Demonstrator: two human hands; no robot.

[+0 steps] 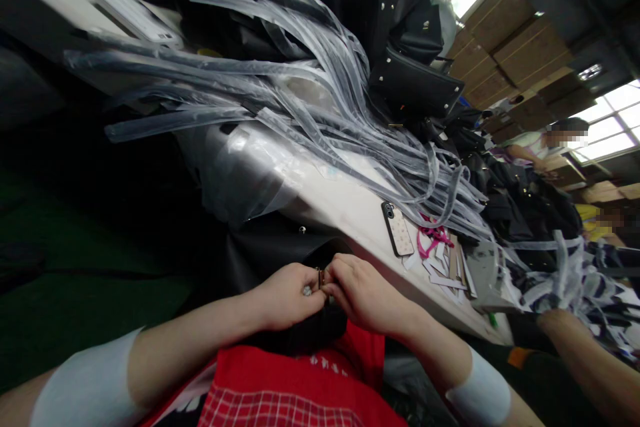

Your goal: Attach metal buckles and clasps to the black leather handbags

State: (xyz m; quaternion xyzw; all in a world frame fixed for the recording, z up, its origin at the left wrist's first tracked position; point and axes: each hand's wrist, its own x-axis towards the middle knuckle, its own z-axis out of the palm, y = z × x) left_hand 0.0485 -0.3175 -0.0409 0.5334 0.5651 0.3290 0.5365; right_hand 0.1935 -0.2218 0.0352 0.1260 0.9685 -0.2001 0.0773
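A black leather bag (pixel 273 250) lies against my lap at the table's edge. My left hand (pixel 290 293) is closed at the bag's rim, its fingers pinched around a small metal clasp (pixel 321 277). From the other side my right hand (pixel 367 293) pinches the same clasp, with thumb and fingertips touching it. Both sets of fingertips meet there and partly hide the metal piece. A round metal stud (pixel 302 230) shows on the bag's upper part. The lower part of the bag runs into shadow.
Straps wrapped in clear plastic (pixel 350 127) lie heaped along the white table (pixel 345 213). A phone (pixel 398 229), pink ribbon (pixel 433 237) and paper strips (pixel 445 273) lie to the right. Black bags (pixel 417 80) are piled behind. Another person's arm (pixel 590 353) reaches in at right.
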